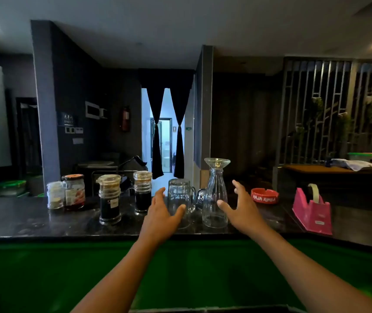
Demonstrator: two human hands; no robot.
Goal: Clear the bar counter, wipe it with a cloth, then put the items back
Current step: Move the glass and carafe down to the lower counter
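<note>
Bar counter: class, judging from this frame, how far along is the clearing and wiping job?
Nothing looks cleared: jars, glass mug, glass carafe, red ashtray and pink tape dispenser stand on the bar counter. In hand: open left hand and right hand reach for the glassware. Clearing, wiping and returning remain.

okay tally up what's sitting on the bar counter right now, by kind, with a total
Lidded jars: 4
Glass mugs: 2
Glass carafe: 1
Red ashtray: 1
Pink tape dispenser: 1
Total: 9
</note>
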